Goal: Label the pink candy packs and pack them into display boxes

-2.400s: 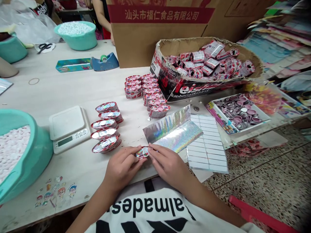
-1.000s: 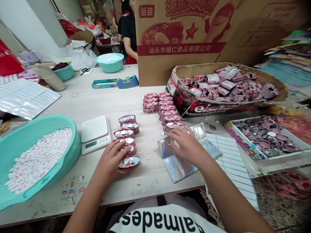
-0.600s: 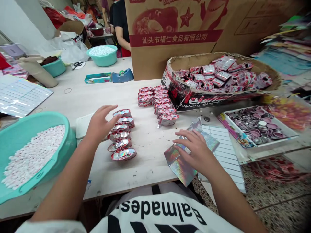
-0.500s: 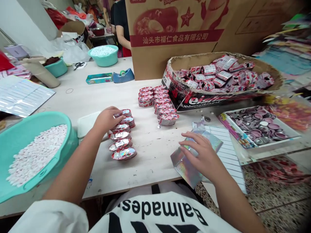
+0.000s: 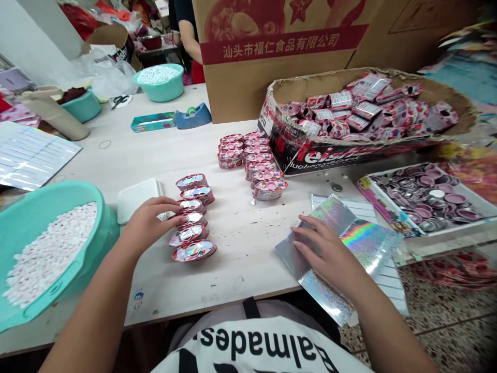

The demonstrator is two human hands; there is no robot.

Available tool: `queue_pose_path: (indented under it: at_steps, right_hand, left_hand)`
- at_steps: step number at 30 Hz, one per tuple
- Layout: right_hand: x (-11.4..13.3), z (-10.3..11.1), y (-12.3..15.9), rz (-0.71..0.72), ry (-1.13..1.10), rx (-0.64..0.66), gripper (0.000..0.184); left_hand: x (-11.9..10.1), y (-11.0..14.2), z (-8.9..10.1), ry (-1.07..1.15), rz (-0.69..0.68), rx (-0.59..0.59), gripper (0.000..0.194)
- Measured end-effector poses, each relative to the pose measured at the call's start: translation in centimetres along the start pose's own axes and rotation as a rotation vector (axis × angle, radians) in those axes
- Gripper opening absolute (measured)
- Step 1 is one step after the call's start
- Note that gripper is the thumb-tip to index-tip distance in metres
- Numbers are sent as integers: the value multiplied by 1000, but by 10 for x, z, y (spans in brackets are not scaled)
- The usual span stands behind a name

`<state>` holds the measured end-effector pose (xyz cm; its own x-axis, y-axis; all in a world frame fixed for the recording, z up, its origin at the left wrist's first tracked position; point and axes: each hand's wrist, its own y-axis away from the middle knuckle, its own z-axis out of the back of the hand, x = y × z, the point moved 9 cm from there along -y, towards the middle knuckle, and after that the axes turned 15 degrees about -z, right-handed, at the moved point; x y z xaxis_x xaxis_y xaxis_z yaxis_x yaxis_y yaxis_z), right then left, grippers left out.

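A column of small oval packs with shiny silvery tops stands on the table in front of me. My left hand is at the column's left side, its fingertips at the middle packs with fingers and thumb apart. Under my right hand lies an iridescent silver sheet, folded or in overlapping pieces; the fingers are spread over it and grip nothing visible. Part of a white sheet ruled in strips shows beneath it. Farther back, two rows of red-and-pink oval packs with pink tops stand close together.
A turquoise basin of white pellets stands left, beside a white lidded box. An open carton of wrapped packs is back right, near a tray of round caps. Behind are a tape dispenser and a large carton.
My left hand has moved toward me along the column, off the far packs. The silver sheet has opened out to the right beneath my right hand. The view has shifted slightly.
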<state>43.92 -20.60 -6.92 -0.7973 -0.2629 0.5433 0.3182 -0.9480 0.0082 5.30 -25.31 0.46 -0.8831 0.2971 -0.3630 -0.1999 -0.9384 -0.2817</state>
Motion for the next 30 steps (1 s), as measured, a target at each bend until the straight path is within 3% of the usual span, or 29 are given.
queue_pose_path:
  at_steps: [7, 16, 19, 23, 24, 27, 30]
  right_hand:
    - [-8, -16, -1, -17, 72, 12, 36]
    - [-6, -21, 1, 49, 164, -85, 32]
    - [-5, -22, 3, 58, 172, -105, 33]
    - [-5, -23, 7, 58, 178, -143, 34]
    - [-5, -23, 7, 56, 179, -148, 34]
    - [-5, -25, 8, 57, 181, -153, 34]
    - [-5, -24, 8, 67, 189, -149, 34]
  left_hand:
    - [11, 1, -7, 22, 44, 3, 53]
    - [16, 4, -8, 23, 151, 11, 54]
    - [2, 3, 1, 1, 61, -55, 47]
    - [-30, 24, 26, -9, -84, -373, 35]
    - [-40, 30, 25, -7, -137, -388, 33]
    - [-72, 44, 7, -53, -315, -265, 40]
    - [-82, 54, -7, -94, -368, -228, 41]
